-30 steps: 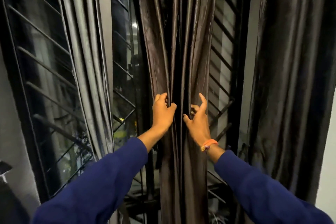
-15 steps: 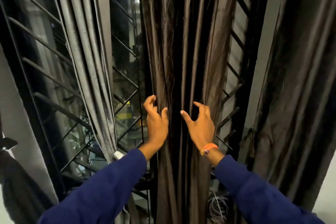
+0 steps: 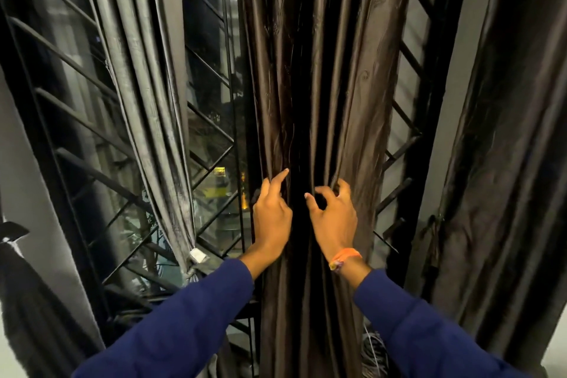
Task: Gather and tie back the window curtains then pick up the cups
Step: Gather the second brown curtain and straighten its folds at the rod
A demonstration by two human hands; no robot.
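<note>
A dark brown satin curtain (image 3: 322, 86) hangs gathered in the middle of the window. My left hand (image 3: 271, 215) rests on its left folds, fingers spread with the index finger pointing up. My right hand (image 3: 334, 218), with an orange band at the wrist, pinches a fold on the curtain's right side between thumb and curled fingers. A grey curtain (image 3: 147, 95) at the left is drawn in and tied low down with a pale tie (image 3: 196, 256). No cups are in view.
Black window grilles (image 3: 61, 120) with diagonal bars stand behind the curtains. A third dark curtain (image 3: 506, 163) hangs at the right, tied at mid height. Coiled cables (image 3: 372, 350) lie on the sill at the lower right. A dark cloth (image 3: 27, 301) hangs at the far left.
Both hands have let go of the pressed-together folds and shifted slightly apart. My left fingers have spread. My right hand has curled onto a fold farther right. The camera has moved closer.
</note>
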